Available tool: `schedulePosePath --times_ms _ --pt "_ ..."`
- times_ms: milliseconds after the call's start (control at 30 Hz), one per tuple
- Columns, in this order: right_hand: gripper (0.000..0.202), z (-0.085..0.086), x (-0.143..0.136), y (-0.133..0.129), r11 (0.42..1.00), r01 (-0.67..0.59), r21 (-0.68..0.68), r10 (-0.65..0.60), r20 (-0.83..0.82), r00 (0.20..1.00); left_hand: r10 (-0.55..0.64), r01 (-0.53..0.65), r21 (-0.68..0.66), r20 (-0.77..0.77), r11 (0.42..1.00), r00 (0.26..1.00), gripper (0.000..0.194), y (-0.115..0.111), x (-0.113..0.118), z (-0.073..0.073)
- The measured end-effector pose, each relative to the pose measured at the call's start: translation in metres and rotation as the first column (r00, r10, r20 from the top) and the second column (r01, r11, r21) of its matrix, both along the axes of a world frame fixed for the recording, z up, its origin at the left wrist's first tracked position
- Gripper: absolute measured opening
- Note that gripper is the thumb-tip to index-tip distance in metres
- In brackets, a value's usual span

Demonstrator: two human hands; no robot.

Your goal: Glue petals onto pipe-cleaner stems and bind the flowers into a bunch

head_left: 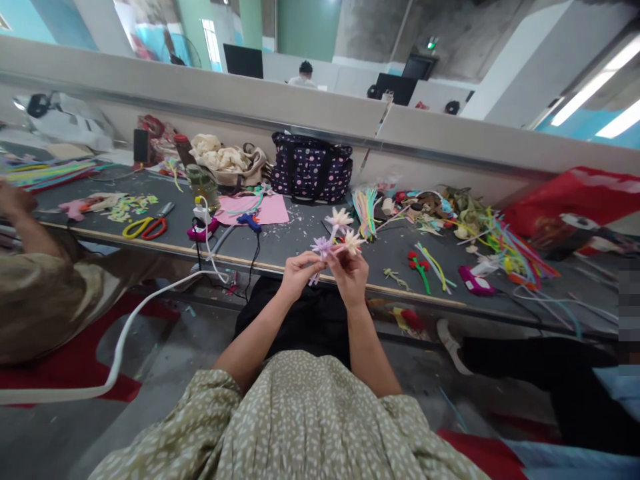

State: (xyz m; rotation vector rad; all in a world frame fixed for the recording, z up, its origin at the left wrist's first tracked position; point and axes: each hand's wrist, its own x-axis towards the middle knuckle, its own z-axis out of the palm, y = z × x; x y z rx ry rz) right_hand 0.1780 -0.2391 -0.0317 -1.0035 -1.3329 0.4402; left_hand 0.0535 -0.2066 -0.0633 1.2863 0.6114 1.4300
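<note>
Close together at the table's front edge, my left hand [299, 272] and my right hand [351, 276] pinch a small bunch of fuzzy-stem flowers. One flower is purple [323, 247], one is cream [353, 243], and a pale pink one [339, 219] stands above them. My left fingers close on the stem below the purple flower. The right fingers grip beneath the cream one. Stem ends hang below the left fingertips. Behind the flowers, part of a dark tool with red on it lies mostly hidden.
On the grey table [310, 233] are scissors [148, 224], a blue glue gun [249, 222], pink paper [275, 209], a dark patterned bag [312, 168] and bundled stems [366, 212]. A white cable [131, 320] crosses at left. People sit on both sides.
</note>
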Motion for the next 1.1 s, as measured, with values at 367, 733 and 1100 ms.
schedulePosePath --times_ms 367,733,1100 --pt "0.030 -0.053 0.002 -0.002 0.947 -0.208 -0.243 0.215 0.000 0.977 0.028 -0.013 -0.135 0.105 0.991 0.994 0.017 0.010 -0.011 0.013" --pt "0.023 -0.066 -0.009 0.000 0.962 -0.151 -0.228 0.145 -0.042 0.989 0.006 0.028 -0.210 0.160 0.977 0.987 0.015 0.014 -0.013 0.014" --pt "0.025 -0.066 -0.011 -0.006 0.966 -0.154 -0.208 0.141 -0.079 0.987 -0.009 0.053 -0.242 0.178 0.969 0.984 0.018 0.019 -0.014 0.009"
